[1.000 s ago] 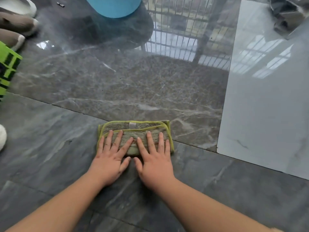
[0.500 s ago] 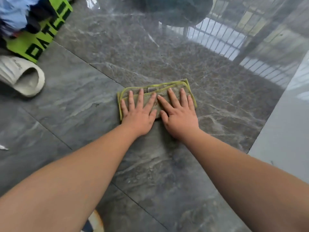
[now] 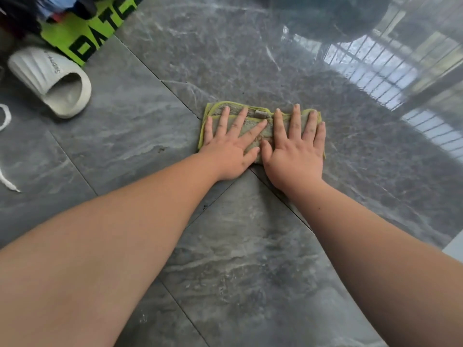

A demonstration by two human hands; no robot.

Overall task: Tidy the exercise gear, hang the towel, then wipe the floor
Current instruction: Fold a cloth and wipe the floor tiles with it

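Observation:
A folded grey-green cloth (image 3: 260, 113) with a yellow-green hem lies flat on the dark grey marbled floor (image 3: 238, 246). My left hand (image 3: 231, 144) presses on its left half, fingers straight and spread. Beside it, my right hand (image 3: 297, 146) presses on the right half in the same way, thumbs nearly touching. Both palms cover the cloth's near edge. Both forearms stretch out from the bottom of the view.
A white slipper (image 3: 50, 78) lies at the upper left, next to a bright green bag (image 3: 85, 33) with black letters and dark clothes on it. A white cord (image 3: 5, 121) lies at the left edge. A lighter tile (image 3: 454, 245) begins at the right.
Both hands and the cloth have slid across the floor, away from the light tile and towards the slipper and green bag. The hands stay flat on the cloth.

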